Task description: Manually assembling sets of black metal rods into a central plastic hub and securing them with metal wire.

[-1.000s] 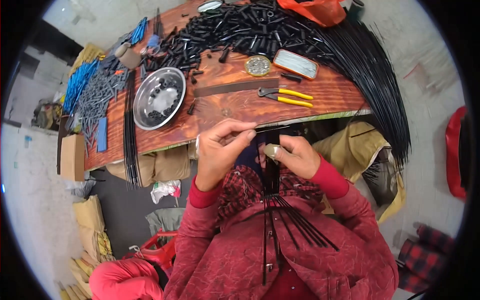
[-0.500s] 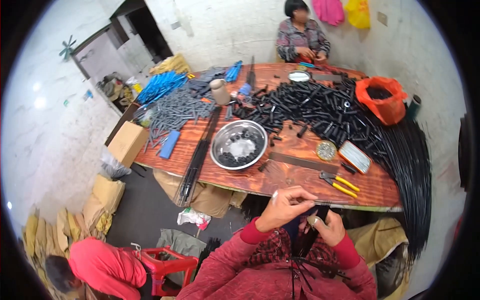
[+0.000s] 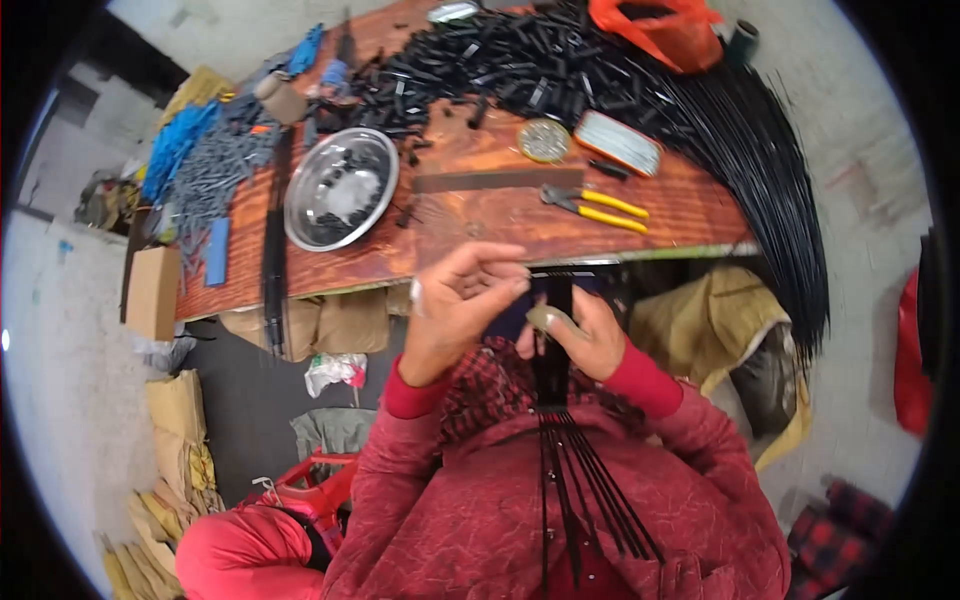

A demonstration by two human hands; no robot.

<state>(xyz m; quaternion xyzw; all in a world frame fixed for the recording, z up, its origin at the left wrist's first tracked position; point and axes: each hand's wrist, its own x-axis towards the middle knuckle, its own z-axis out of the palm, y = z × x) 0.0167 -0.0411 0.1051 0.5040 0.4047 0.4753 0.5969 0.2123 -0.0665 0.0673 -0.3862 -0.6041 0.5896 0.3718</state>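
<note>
In front of my chest, my right hand (image 3: 588, 335) is closed round a flat bundle of thin black rods (image 3: 553, 375). Its lower ends fan out over my jacket, and a pale cover sits on the thumb. Left of the bundle's upper end is my left hand (image 3: 462, 300), its thumb and forefinger pinched together near the rod tips. Whatever lies between those fingertips is too small to make out. Just beyond, the wooden table (image 3: 470, 225) carries yellow-handled pliers (image 3: 597, 207), a steel bowl (image 3: 340, 190) of small black parts and a round tin (image 3: 543, 141) of small pieces.
Black tubular parts (image 3: 500, 65) are heaped at the back, with an orange bag (image 3: 665, 35) behind. Long black rods (image 3: 760, 190) hang over the right edge. Grey parts (image 3: 215, 165) lie left. A person in red (image 3: 245, 550) is at lower left, by a red stool (image 3: 320, 485).
My view has tilted down and shifted right, so the table sits higher in the picture. More of the black rod bundle now shows. Both hands remain close together at its upper end.
</note>
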